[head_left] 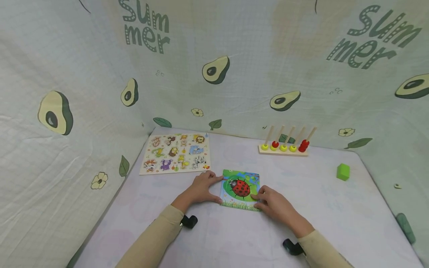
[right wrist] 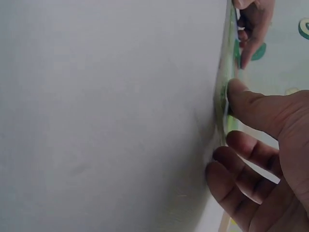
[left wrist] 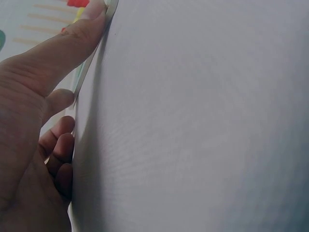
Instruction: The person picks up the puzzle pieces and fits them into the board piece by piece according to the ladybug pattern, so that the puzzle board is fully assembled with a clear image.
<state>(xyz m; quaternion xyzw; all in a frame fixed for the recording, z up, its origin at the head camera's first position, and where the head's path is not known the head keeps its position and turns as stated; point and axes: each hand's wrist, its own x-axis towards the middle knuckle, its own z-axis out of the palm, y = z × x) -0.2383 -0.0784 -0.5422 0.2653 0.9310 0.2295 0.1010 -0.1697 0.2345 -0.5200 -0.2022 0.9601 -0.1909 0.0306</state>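
A square ladybug puzzle (head_left: pixel 240 188) with a green and blue picture lies on the white cloth between the two hands. My left hand (head_left: pixel 200 188) touches its left edge, with the index finger near the upper corner and the thumb near the lower one. In the left wrist view, the left thumb (left wrist: pixel 58 55) is stretched along the thin edge and the other fingertips rest on the cloth. My right hand (head_left: pixel 275 204) holds the puzzle's lower right edge between thumb and index finger. The right thumb (right wrist: pixel 256 106) presses that edge in the right wrist view, the remaining fingers loosely bent.
A wooden animal peg board (head_left: pixel 175 152) lies at the back left. Behind and to the right stands a wooden stacker (head_left: pixel 283 152) with upright rods and red and yellow beads. A green block (head_left: pixel 343 172) sits at the right. Printed cloth walls surround the table's back and sides.
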